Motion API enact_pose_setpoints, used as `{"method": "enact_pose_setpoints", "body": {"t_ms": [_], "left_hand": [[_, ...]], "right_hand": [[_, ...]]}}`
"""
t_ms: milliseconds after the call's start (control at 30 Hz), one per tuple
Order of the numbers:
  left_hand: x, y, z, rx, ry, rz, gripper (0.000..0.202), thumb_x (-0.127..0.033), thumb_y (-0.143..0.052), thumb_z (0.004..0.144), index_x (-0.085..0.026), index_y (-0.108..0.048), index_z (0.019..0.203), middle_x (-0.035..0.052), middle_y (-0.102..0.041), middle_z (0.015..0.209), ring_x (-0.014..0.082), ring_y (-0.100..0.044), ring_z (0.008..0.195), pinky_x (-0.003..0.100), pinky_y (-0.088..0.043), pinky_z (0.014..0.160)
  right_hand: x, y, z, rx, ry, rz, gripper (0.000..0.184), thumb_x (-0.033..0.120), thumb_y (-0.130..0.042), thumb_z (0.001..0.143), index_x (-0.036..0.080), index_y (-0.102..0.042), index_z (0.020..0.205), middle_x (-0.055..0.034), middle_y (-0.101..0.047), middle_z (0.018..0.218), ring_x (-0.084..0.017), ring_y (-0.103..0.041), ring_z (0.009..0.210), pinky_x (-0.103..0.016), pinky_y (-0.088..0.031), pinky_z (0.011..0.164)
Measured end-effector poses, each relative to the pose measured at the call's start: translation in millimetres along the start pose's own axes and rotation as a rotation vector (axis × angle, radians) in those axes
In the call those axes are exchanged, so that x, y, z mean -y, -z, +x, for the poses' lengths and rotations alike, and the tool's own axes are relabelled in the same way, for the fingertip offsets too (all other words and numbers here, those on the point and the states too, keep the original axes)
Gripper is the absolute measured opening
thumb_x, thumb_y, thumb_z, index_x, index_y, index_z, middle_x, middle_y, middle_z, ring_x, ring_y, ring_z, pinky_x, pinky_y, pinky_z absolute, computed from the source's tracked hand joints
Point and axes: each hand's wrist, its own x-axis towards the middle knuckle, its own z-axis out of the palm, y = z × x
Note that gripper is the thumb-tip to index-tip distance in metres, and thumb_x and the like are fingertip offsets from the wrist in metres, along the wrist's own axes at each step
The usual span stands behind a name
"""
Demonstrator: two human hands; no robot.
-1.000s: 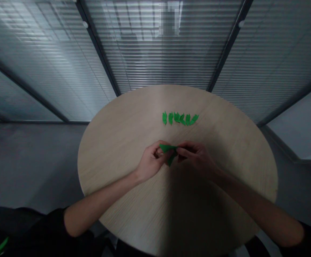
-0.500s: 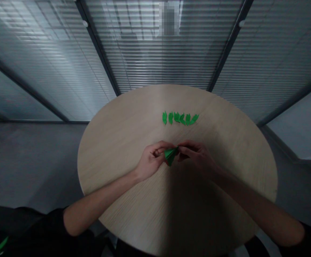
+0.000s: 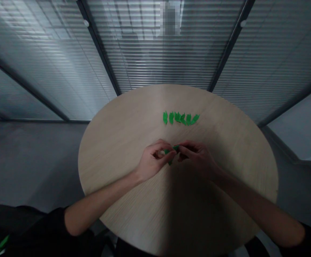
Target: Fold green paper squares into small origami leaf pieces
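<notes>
Round wooden tabletop (image 3: 123, 135), slatted blinds at 12 o'clock | left hand (image 3: 152, 163), right hand (image 3: 198, 159): each grip pinches green paper piece (image 3: 171, 152) | folded green row (image 3: 180, 118) at 12 o'clock

Office: glass partitions (image 3: 155, 46) with blinds, round table (image 3: 225, 150)

Left hand (image 3: 152, 162) and right hand (image 3: 198, 157) pinching green paper piece (image 3: 170, 152) over round table (image 3: 118, 142); folded green pieces (image 3: 180, 118) in row beyond.
</notes>
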Motion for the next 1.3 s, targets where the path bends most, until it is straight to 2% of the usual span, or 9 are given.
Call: {"method": "enact_pose_setpoints", "body": {"t_ms": [167, 333, 467, 567, 667, 733, 933, 1167, 1300], "left_hand": [[-0.5, -5.3, 0.0, 0.014, 0.101, -0.112, 0.017, -0.029, -0.077, 0.088, -0.014, -0.071, 0.089, 0.0041, -0.062, 0.093, 0.0126, -0.068, 0.070, 0.024, -0.064, 0.058], [-2.3, -6.2, -0.3, 0.033, 0.150, -0.129, 0.016, -0.027, -0.077, 0.086, -0.014, -0.068, 0.090, 0.0022, -0.062, 0.087, 0.0100, -0.064, 0.065, 0.021, -0.061, 0.052], [1.5, -7.5, 0.7, 0.021, 0.209, -0.218, 0.032, -0.030, -0.083, 0.083, -0.017, -0.060, 0.102, -0.0029, -0.062, 0.077, 0.0099, -0.062, 0.060, 0.021, -0.061, 0.050], [3.5, -7.5, 2.5, 0.041, 0.274, -0.242, 0.042, -0.041, -0.082, 0.085, -0.016, -0.057, 0.107, -0.0015, -0.066, 0.074, 0.0134, -0.066, 0.062, 0.023, -0.060, 0.048], [3.3, -7.0, 4.1, 0.103, 0.320, -0.199, 0.044, -0.056, -0.073, 0.090, -0.013, -0.062, 0.095, 0.0020, -0.067, 0.069, 0.0126, -0.066, 0.058, 0.022, -0.059, 0.049], [2.5, -6.9, 4.7, 0.107, 0.323, -0.196, 0.047, -0.059, -0.073, 0.090, -0.013, -0.063, 0.088, 0.0029, -0.068, 0.070, 0.0120, -0.066, 0.058, 0.021, -0.058, 0.050], [0.8, -6.6, 5.9, 0.061, 0.344, -0.202, 0.046, -0.057, -0.079, 0.084, -0.014, -0.064, 0.084, 0.0015, -0.069, 0.066, 0.0113, -0.064, 0.054, 0.022, -0.057, 0.051], [-0.7, -4.1, 5.7, 0.058, 0.326, -0.139, 0.038, -0.049, -0.077, 0.089, -0.013, -0.067, 0.084, 0.0006, -0.068, 0.062, 0.0107, -0.064, 0.052, 0.021, -0.056, 0.052], [2.1, -5.0, 5.7, 0.059, 0.341, -0.160, 0.041, -0.053, -0.078, 0.086, -0.014, -0.066, 0.083, 0.0004, -0.068, 0.063, 0.0114, -0.064, 0.053, 0.022, -0.057, 0.052]], "right_hand": [[1.4, -0.2, -1.1, -0.005, -0.021, 0.012, 0.027, 0.046, -0.079, 0.082, 0.020, -0.077, 0.088, -0.0021, -0.074, 0.077, -0.015, -0.069, 0.063, -0.031, -0.060, 0.065], [2.6, -0.6, -1.0, 0.004, -0.011, -0.040, 0.033, 0.052, -0.078, 0.083, 0.019, -0.075, 0.083, -0.0018, -0.072, 0.072, -0.015, -0.069, 0.061, -0.030, -0.058, 0.062], [2.2, -0.1, -0.2, -0.023, 0.003, -0.081, 0.033, 0.052, -0.079, 0.082, 0.019, -0.075, 0.082, -0.0016, -0.071, 0.068, -0.016, -0.069, 0.061, -0.030, -0.058, 0.063], [0.4, -0.2, -0.1, -0.056, 0.026, -0.111, 0.032, 0.051, -0.078, 0.084, 0.019, -0.075, 0.082, -0.0024, -0.072, 0.068, -0.016, -0.070, 0.062, -0.030, -0.058, 0.063], [-1.9, -0.6, -0.1, -0.073, 0.045, -0.115, 0.032, 0.052, -0.077, 0.084, 0.019, -0.075, 0.081, -0.0032, -0.074, 0.069, -0.017, -0.072, 0.064, -0.030, -0.059, 0.065], [-2.9, -1.1, 0.1, -0.079, 0.048, -0.115, 0.033, 0.052, -0.077, 0.083, 0.020, -0.075, 0.082, -0.0033, -0.075, 0.069, -0.018, -0.072, 0.064, -0.031, -0.060, 0.065], [-3.9, -2.5, 1.0, -0.079, 0.057, -0.131, 0.034, 0.053, -0.075, 0.085, 0.019, -0.075, 0.082, -0.0026, -0.073, 0.068, -0.016, -0.070, 0.061, -0.029, -0.057, 0.063], [-4.9, -3.1, 0.7, -0.041, 0.035, -0.134, 0.036, 0.055, -0.074, 0.086, 0.018, -0.073, 0.084, -0.0029, -0.072, 0.071, -0.016, -0.068, 0.060, -0.029, -0.055, 0.060], [-3.7, -1.7, -0.3, -0.020, 0.004, -0.132, 0.037, 0.056, -0.076, 0.085, 0.019, -0.072, 0.084, -0.0039, -0.073, 0.073, -0.017, -0.070, 0.064, -0.031, -0.058, 0.063]]}}
